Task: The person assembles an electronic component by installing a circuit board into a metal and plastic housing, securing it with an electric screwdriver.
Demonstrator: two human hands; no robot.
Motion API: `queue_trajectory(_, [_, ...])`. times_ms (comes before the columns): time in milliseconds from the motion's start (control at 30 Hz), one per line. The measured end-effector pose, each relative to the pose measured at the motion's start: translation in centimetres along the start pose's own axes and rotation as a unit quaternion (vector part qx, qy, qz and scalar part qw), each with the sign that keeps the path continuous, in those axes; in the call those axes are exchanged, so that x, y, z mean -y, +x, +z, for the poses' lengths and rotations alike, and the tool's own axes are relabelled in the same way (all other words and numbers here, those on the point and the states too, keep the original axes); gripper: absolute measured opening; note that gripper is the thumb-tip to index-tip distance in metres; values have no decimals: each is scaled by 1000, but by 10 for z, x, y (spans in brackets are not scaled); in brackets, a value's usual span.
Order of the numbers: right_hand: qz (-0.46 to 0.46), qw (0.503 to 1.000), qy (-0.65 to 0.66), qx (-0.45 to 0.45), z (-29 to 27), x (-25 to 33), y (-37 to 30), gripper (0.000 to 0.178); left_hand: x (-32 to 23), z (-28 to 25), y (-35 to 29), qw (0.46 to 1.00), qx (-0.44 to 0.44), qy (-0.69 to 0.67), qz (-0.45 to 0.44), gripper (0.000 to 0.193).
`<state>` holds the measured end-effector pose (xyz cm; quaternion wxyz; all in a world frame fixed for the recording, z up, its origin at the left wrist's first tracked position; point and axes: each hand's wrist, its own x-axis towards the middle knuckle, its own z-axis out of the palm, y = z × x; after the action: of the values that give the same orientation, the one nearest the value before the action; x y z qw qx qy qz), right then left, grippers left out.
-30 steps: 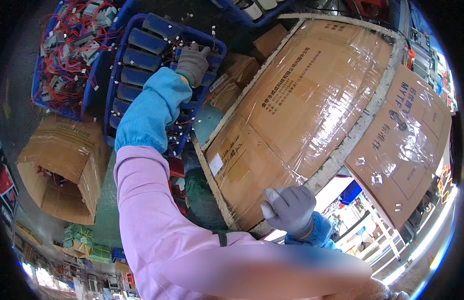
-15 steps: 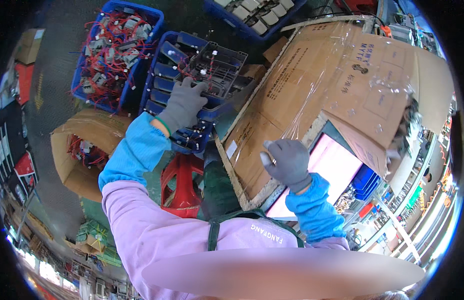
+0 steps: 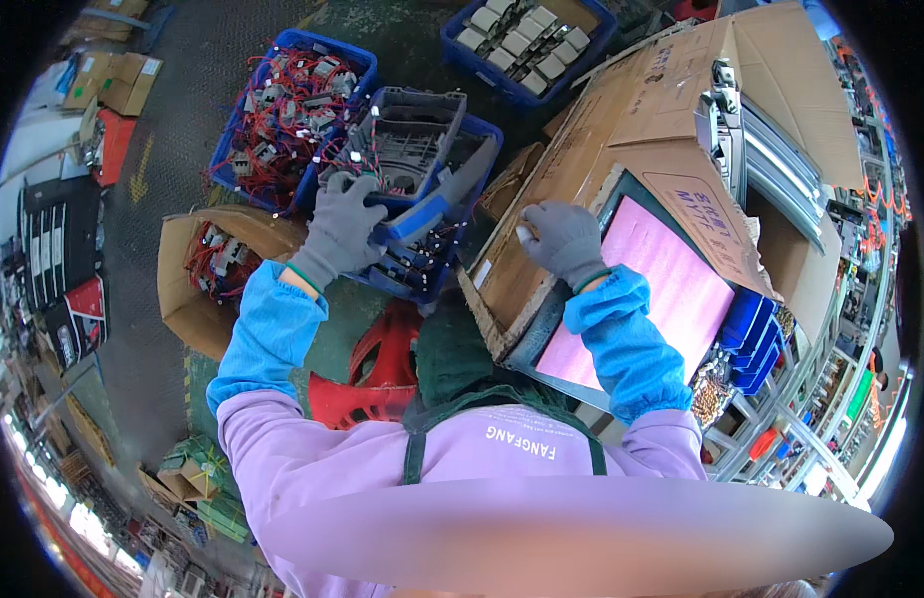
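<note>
My left hand [image 3: 344, 231], in a grey glove, has its fingers curled over the near edge of a dark plastic housing [image 3: 414, 135]. White connectors and thin wires hang over that housing. It rests tilted on a blue bin [image 3: 482, 143] holding blue and black parts, some hidden beneath it. Over the edge of a cardboard-covered bench [image 3: 529, 267], my right hand [image 3: 564, 239], also gloved, is closed with thumb near the fingertips. Whatever it may hold is too small to make out.
A blue bin of red-wired grey parts [image 3: 292, 110] stands left, above an open carton [image 3: 188, 269] with similar parts. Far off is a bin of pale blocks [image 3: 531, 45]. A large carton [image 3: 671, 110] of metal parts, a pink sheet [image 3: 651, 289] and a red plastic stool [image 3: 367, 374] are close.
The dark housing has shifted left across the blue bin with my left hand, uncovering parts at the bin's right. My right hand stays closed near the bench edge. The whole view has turned slightly.
</note>
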<state>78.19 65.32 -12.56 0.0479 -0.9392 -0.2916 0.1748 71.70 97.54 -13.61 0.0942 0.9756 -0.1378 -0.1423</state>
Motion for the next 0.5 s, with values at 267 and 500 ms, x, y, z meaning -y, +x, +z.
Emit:
queue_trajectory(267, [7, 1000, 27, 10, -4, 2, 1, 22, -58, -20, -84, 996, -53, -41, 57, 34])
queue_trajectory(500, [65, 871, 484, -62, -27, 8, 15, 46, -112, -134, -158, 990, 5, -49, 136, 20])
